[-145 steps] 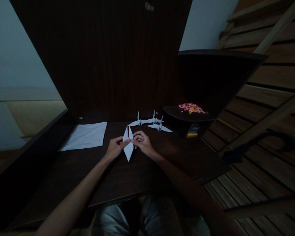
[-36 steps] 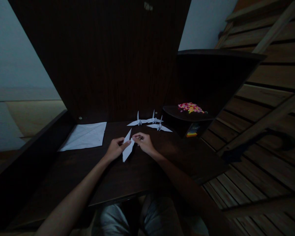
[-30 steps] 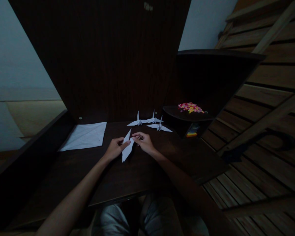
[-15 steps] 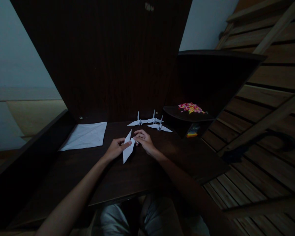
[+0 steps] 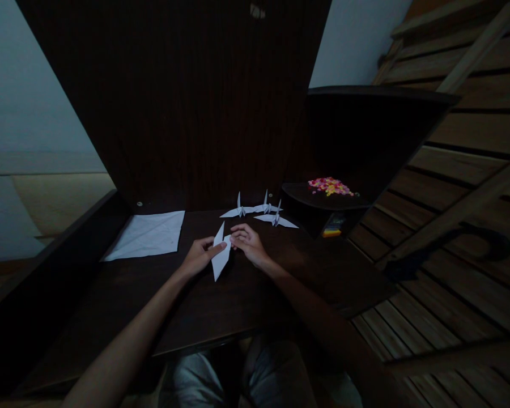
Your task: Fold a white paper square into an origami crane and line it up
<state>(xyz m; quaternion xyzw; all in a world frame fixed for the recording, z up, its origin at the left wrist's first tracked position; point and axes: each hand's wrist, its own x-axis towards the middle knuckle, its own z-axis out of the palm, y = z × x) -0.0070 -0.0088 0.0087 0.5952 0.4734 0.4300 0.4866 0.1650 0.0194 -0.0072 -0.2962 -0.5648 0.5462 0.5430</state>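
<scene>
Above the dark desk, a partly folded white paper crane (image 5: 220, 262) is held between my two hands, its long points running up and down. My left hand (image 5: 198, 256) grips its left side, thumb flat across the front. Closed at the right edge of the paper, my right hand (image 5: 249, 243) pinches a narrow part that its fingers mostly hide. Just beyond stand three finished paper cranes: one at the left (image 5: 240, 212), one behind (image 5: 267, 208) and one nearer on the right (image 5: 276, 220), with wings spread.
A creased white sheet (image 5: 148, 233) lies on the desk (image 5: 204, 317) at the left. On a corner shelf (image 5: 297, 192) at the right is a pile of small pink, red and yellow pieces (image 5: 330, 186). Below it sits a box with coloured stripes (image 5: 332, 226). Slatted wood (image 5: 463, 226) stands further right.
The paper in my hands has turned slightly, its upper point shifting left. The narrow tip that showed beside my right fingers is now hidden. The standing cranes have stayed put.
</scene>
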